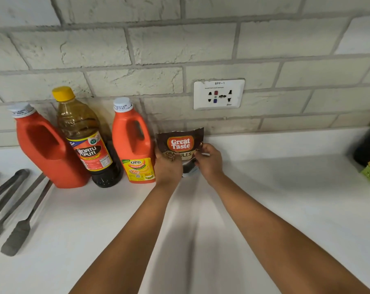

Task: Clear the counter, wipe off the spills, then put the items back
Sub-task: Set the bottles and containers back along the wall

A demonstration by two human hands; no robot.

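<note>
While both hands close on it, the coffee pouch (pixel 180 145) stands upright at the back of the counter (pixel 264 198), just beside the near ketchup jug (pixel 135 143) and close to the brick wall (pixel 158 49). The left hand (pixel 168 166) grips its left edge, fingers curled round it; the right hand (pixel 208 161) pinches the right edge. Looks like the pouch is being set back in line, so the wiping seems done. To do it well: keep it vertical, settle the base flat, and ease off one hand at a time so it doesn't topple. Further left stand the soy sauce bottle (pixel 88 141) and a second jug (pixel 46 149), with tongs (pixel 8 187) lying beyond.
</note>
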